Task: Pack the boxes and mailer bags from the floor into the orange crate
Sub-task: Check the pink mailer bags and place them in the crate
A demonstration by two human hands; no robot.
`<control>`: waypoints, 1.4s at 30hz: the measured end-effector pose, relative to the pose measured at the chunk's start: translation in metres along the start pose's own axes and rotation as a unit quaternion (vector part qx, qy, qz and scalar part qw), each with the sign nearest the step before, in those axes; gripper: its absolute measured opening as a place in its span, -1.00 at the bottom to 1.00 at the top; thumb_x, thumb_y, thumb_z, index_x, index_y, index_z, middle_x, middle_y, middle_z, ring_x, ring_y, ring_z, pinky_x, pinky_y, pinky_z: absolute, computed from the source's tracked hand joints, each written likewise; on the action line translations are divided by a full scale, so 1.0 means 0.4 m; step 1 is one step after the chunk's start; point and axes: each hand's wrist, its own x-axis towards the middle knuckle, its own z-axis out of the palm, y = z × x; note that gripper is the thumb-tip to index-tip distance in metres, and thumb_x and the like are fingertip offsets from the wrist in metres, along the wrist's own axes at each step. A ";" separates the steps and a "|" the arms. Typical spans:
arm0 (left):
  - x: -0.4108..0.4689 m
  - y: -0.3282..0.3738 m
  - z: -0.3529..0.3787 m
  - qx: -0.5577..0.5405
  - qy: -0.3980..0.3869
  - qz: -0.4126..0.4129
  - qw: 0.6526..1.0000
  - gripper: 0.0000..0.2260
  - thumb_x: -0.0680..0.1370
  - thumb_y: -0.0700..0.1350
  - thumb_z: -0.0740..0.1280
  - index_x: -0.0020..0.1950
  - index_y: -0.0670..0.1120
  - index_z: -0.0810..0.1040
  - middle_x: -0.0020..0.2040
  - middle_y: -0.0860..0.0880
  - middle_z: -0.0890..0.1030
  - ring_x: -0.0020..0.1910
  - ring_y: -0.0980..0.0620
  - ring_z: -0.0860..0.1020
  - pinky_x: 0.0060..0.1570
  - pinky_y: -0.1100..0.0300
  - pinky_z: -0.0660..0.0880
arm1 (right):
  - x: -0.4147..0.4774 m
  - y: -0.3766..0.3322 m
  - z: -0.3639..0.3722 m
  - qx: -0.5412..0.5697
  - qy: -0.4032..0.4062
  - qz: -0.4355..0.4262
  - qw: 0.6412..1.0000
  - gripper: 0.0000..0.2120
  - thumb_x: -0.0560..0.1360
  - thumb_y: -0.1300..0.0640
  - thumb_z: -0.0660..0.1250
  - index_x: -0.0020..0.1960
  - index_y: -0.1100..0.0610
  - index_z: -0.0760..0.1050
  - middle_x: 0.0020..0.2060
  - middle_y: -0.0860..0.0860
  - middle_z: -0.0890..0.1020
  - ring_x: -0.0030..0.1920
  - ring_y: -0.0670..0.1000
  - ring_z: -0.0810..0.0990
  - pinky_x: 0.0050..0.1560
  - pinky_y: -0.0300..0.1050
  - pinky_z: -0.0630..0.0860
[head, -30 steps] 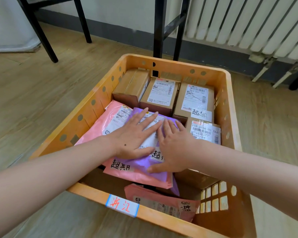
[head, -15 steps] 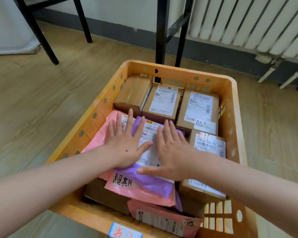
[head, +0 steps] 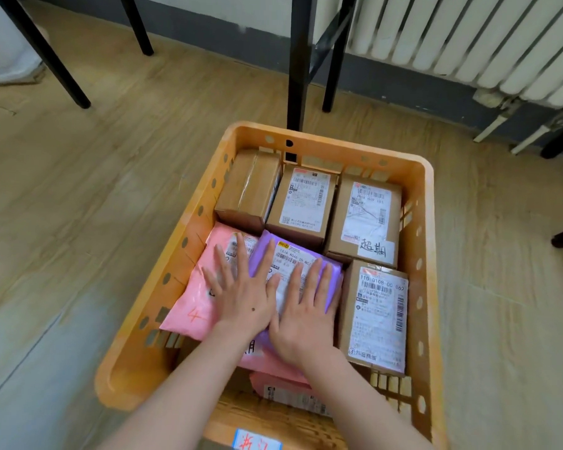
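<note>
Both hands flat, fingers spread, grasping nothing; left hand (head: pixel 241 295) presses across pink mailer (head: pixel 192 298) and purple mailer (head: pixel 298 254); right hand (head: pixel 306 315) presses purple mailer, thumbs touching; purple overlaps pink inside orange crate (head: pixel 428 203); beyond fingertips, three cardboard boxes (head: pixel 303 199) in row against far wall; just right of right hand, labelled box (head: pixel 379 315); under wrists, another pink mailer (head: pixel 290 396), mostly hidden, possibly lying on crate bottom.

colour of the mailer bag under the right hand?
Purple mailer bag, white shipping label on top; head view, the only one.
</note>
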 end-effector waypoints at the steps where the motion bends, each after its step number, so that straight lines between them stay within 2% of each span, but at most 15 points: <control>1: 0.001 -0.005 0.011 -0.006 0.009 0.000 1.000 -0.51 0.59 0.23 -0.20 0.41 0.31 -0.43 0.53 -0.05 -0.38 0.47 -0.25 -0.42 0.40 -0.34 -0.29 | -0.003 0.001 0.003 0.000 0.015 -0.010 1.000 -0.25 0.40 -0.04 0.09 0.47 0.36 0.09 0.43 0.42 0.10 0.50 0.27 -0.32 0.40 0.24 -0.09; 3: 0.004 -0.011 0.031 -0.014 0.030 0.002 0.999 -0.50 0.51 0.28 -0.31 0.41 0.32 -0.44 0.55 -0.06 -0.35 0.47 -0.23 -0.42 0.39 -0.32 -0.32 | -0.007 0.005 0.017 0.000 0.036 -0.035 0.999 -0.27 0.41 0.00 0.06 0.48 0.34 0.02 0.45 0.37 0.00 0.50 0.29 -0.28 0.39 0.25 -0.04; 6: 0.016 -0.014 0.050 -0.017 0.035 0.004 0.999 -0.45 0.41 0.26 -0.41 0.41 0.32 -0.43 0.55 -0.07 -0.33 0.48 -0.23 -0.40 0.38 -0.30 -0.32 | -0.003 0.015 0.051 0.001 0.026 -0.031 0.999 -0.33 0.43 0.01 0.06 0.44 0.34 0.10 0.45 0.39 0.12 0.48 0.39 -0.05 0.36 0.29 0.03; 8: 0.021 -0.015 0.058 -0.016 0.034 0.007 0.999 -0.45 0.41 0.25 -0.41 0.41 0.32 -0.43 0.55 -0.07 -0.33 0.48 -0.24 -0.40 0.39 -0.29 -0.30 | 0.001 0.021 0.064 -0.015 0.006 -0.023 1.000 -0.32 0.43 -0.01 0.07 0.45 0.35 0.14 0.44 0.40 0.14 0.46 0.40 0.00 0.37 0.28 0.01; 13: 0.034 -0.019 0.062 -0.023 0.037 0.009 0.999 -0.48 0.52 0.23 -0.28 0.48 0.29 -0.31 0.56 -0.08 -0.29 0.49 -0.25 -0.38 0.39 -0.29 -0.29 | 0.010 0.015 0.076 -0.026 -0.068 0.007 0.997 -0.32 0.47 -0.04 -0.02 0.49 0.33 0.13 0.46 0.41 0.11 0.49 0.36 -0.17 0.40 0.30 -0.09; 15: 0.034 -0.016 0.058 -0.020 0.026 0.010 0.999 -0.50 0.59 0.20 -0.18 0.49 0.29 -0.29 0.56 -0.08 -0.30 0.48 -0.24 -0.39 0.40 -0.31 -0.28 | 0.015 0.004 0.045 -0.031 -0.088 0.018 0.995 -0.32 0.51 -0.03 -0.04 0.52 0.30 -0.03 0.49 0.38 -0.03 0.48 0.28 -0.36 0.43 0.31 -0.18; 17: 0.032 -0.013 0.047 -0.025 0.019 0.008 0.999 -0.50 0.61 0.19 -0.11 0.49 0.30 -0.28 0.56 -0.09 -0.30 0.49 -0.25 -0.38 0.41 -0.32 -0.27 | 0.028 -0.004 -0.013 -0.047 -0.159 0.025 0.986 -0.32 0.56 -0.02 -0.04 0.53 0.25 -0.25 0.49 0.31 -0.26 0.44 0.21 -0.51 0.44 0.27 -0.32; 19: 0.030 -0.010 0.030 -0.005 0.008 0.008 1.000 -0.50 0.61 0.21 -0.12 0.49 0.29 -0.29 0.55 -0.12 -0.33 0.49 -0.26 -0.37 0.40 -0.34 -0.25 | 0.036 -0.013 -0.088 -0.070 -0.196 -0.010 0.978 -0.33 0.57 0.03 -0.01 0.54 0.24 -0.22 0.51 0.28 -0.25 0.48 0.22 -0.42 0.43 0.25 -0.34; 22: 0.025 -0.006 -0.003 0.029 0.051 0.040 0.997 -0.42 0.60 0.24 -0.08 0.51 0.18 -0.31 0.52 -0.19 -0.39 0.49 -0.26 -0.36 0.40 -0.34 -0.25 | 0.020 0.024 -0.167 -0.038 -0.079 -0.027 0.996 -0.37 0.59 0.03 0.04 0.56 0.19 -0.13 0.54 0.19 -0.19 0.51 0.19 -0.35 0.46 0.20 -0.31; 24: 0.036 -0.008 -0.033 0.041 0.114 0.082 0.989 -0.32 0.53 0.29 -0.04 0.52 0.13 -0.31 0.52 -0.19 -0.39 0.50 -0.24 -0.36 0.39 -0.31 -0.26 | -0.001 0.077 -0.186 -0.019 -0.020 0.035 0.999 -0.32 0.58 -0.07 0.03 0.56 0.15 -0.18 0.54 0.14 -0.22 0.51 0.17 -0.35 0.47 0.17 -0.27; 26: 0.067 -0.015 -0.063 0.054 0.148 0.118 0.980 -0.26 0.46 0.36 -0.01 0.51 0.17 -0.30 0.52 -0.17 -0.39 0.50 -0.22 -0.37 0.39 -0.30 -0.28 | -0.020 0.134 -0.178 -0.025 -0.005 0.090 0.996 -0.25 0.53 -0.24 -0.14 0.55 0.15 -0.23 0.54 0.15 -0.25 0.49 0.16 -0.40 0.48 0.14 -0.26; 28: 0.102 -0.022 -0.085 0.070 0.135 0.136 0.979 -0.25 0.46 0.41 0.04 0.50 0.24 -0.30 0.51 -0.15 -0.42 0.48 -0.25 -0.39 0.39 -0.29 -0.29 | -0.031 0.174 -0.148 -0.033 0.003 0.093 0.995 -0.18 0.45 -0.30 -0.28 0.55 0.19 -0.22 0.53 0.18 -0.23 0.47 0.12 -0.42 0.48 0.06 -0.30; 30: 0.123 -0.031 -0.087 0.078 0.090 0.136 0.984 -0.23 0.45 0.44 0.06 0.50 0.26 -0.30 0.49 -0.13 -0.47 0.46 -0.29 -0.42 0.42 -0.27 -0.25 | -0.039 0.188 -0.119 -0.046 0.012 0.087 0.995 -0.20 0.48 -0.29 -0.22 0.55 0.21 -0.12 0.54 0.20 -0.13 0.51 0.12 -0.31 0.48 0.02 -0.30; 34: 0.136 -0.038 -0.060 0.044 0.044 0.128 0.990 -0.21 0.45 0.44 0.04 0.52 0.21 -0.28 0.44 -0.10 -0.55 0.41 -0.30 -0.49 0.45 -0.21 -0.18 | -0.032 0.183 -0.098 -0.064 0.047 0.102 0.992 -0.27 0.53 -0.24 -0.08 0.51 0.24 0.14 0.51 0.24 0.13 0.53 0.18 0.03 0.46 0.09 -0.09; 42: 0.141 -0.034 0.004 0.058 0.115 0.105 0.986 -0.21 0.39 0.48 -0.14 0.51 0.20 -0.32 0.43 -0.16 -0.55 0.44 -0.28 -0.45 0.45 -0.25 -0.19 | -0.011 0.191 -0.079 -0.072 0.057 0.104 0.990 -0.26 0.52 -0.23 -0.07 0.52 0.24 0.12 0.52 0.23 0.11 0.55 0.14 0.00 0.47 0.10 -0.10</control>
